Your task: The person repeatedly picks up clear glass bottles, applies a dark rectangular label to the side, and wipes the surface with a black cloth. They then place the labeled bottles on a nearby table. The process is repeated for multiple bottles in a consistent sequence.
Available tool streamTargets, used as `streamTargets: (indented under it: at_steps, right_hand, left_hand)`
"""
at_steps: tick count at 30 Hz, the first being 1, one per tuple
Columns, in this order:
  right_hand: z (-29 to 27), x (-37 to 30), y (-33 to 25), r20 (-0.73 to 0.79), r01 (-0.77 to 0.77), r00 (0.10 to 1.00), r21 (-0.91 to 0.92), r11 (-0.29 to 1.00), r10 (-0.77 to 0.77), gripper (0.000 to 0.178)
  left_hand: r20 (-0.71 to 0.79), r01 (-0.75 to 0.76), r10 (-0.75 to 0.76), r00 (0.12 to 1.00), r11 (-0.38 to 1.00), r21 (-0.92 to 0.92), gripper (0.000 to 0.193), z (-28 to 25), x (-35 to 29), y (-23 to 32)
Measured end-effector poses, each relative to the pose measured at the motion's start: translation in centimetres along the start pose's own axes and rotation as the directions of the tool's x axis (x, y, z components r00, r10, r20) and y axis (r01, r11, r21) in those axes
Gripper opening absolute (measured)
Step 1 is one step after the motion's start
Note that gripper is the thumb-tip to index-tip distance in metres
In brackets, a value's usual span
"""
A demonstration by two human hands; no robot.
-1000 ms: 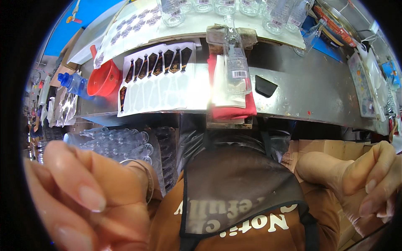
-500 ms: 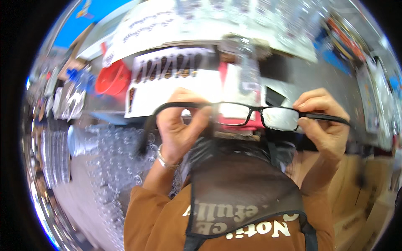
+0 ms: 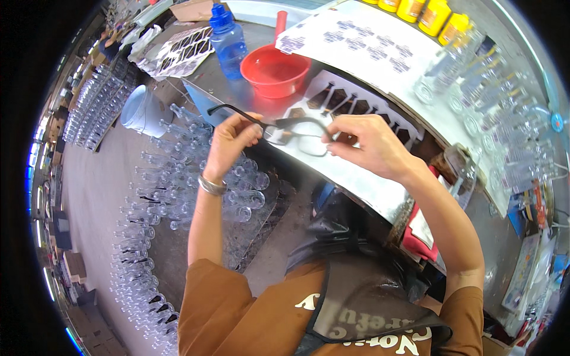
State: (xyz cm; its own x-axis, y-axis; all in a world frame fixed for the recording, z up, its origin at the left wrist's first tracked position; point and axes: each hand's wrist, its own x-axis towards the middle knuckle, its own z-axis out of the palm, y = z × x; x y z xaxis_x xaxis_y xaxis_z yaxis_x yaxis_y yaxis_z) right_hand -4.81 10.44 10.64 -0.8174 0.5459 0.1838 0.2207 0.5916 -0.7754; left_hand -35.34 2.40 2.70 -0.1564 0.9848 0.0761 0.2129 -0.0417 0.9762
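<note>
A pair of black-framed eyeglasses point(image 3: 291, 123) is held up over the near edge of the worktable, slightly blurred. My left hand point(image 3: 233, 144), with a metal bangle at the wrist, pinches them on the left, and one dark temple sticks out past its fingers. On the right, the thumb and fingers of my right hand point(image 3: 371, 144) close on the other side of the glasses. Under the glasses lies a white sheet point(image 3: 350, 178) with dark label shapes along its far part.
A red dipper point(image 3: 276, 71) and a blue-capped bottle point(image 3: 228, 44) stand beyond my hands. Clear glass bottles point(image 3: 451, 71) line the raised white board at right; yellow bottles point(image 3: 436, 16) stand behind. Many glass bottles point(image 3: 196, 172) crowd the floor at left, beside a white bucket point(image 3: 142, 111).
The view has swung to the left, showing more floor and bottles. The glasses, earlier spread wide before me, are now tilted, with my hands closer together. Both hands still hold them.
</note>
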Motion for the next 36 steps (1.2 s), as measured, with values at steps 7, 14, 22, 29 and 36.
streamTargets:
  at_steps: [7, 14, 22, 29, 36]
  right_hand:
    - [6.6, 9.0, 5.3, -0.041, 0.323, 0.93, -0.39, 0.862, -0.367, 0.01]
    - [10.0, 12.8, 10.5, 0.093, 0.395, 0.9, -0.587, 0.707, -0.426, 0.011]
    - [11.2, 15.3, 11.6, 0.147, 0.398, 0.907, -0.602, 0.692, -0.395, 0.014]
    - [10.4, 16.2, 9.9, -0.163, 0.197, 0.941, -0.451, 0.87, -0.297, 0.02]
    - [7.4, 17.9, 11.5, -0.287, 0.051, 0.937, -0.45, 0.892, -0.198, 0.019]
  left_hand:
    - [-0.016, -0.084, 0.084, 0.996, 0.996, 0.02, 0.031, -7.6, 5.9, -2.3]
    - [0.256, 0.199, -0.12, 0.959, 0.929, -0.311, 0.046, -12.2, 9.6, -5.9]
    - [0.135, 0.205, -0.206, 0.969, 0.979, 0.016, 0.04, -11.6, 13.1, -7.3]
    - [-0.036, 0.099, -0.094, 0.995, 0.981, 0.168, 0.035, -10.2, 12.5, -9.9]
    - [-0.197, 0.062, -0.03, 0.98, 0.986, 0.158, 0.033, -7.4, 12.7, -10.7]
